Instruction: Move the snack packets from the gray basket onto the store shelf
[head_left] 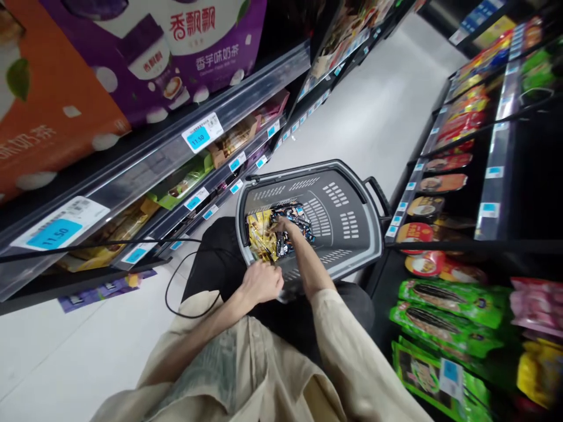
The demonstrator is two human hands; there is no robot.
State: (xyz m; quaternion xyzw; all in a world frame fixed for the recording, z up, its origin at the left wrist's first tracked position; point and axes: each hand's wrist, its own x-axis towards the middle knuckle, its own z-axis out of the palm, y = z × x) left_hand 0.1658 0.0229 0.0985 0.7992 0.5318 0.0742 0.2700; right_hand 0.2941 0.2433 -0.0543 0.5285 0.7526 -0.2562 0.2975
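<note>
A grey plastic shopping basket (332, 237) with slotted sides stands between my knees, tipped toward me in view. Small shiny packets fill its left part: yellow ones (259, 231) and dark, blue-patterned ones (301, 220). My left hand (263, 282) is closed at the near rim, right beside the yellow packets; its fingertips are turned away, so what it grips is hidden. Inside the basket, my right hand (285, 226) reaches down where the yellow and dark packets meet. Its fingers look stretched out and touch the packets.
On the left runs a shelf edge (145, 158) with price tags and large purple milk-tea bags (211, 53). Shelves on the right carry green snack bags (444, 310) and round food tubs (424, 234). A thin black cable (166, 293) loops by my left leg. Pale aisle floor (365, 111) stretches ahead.
</note>
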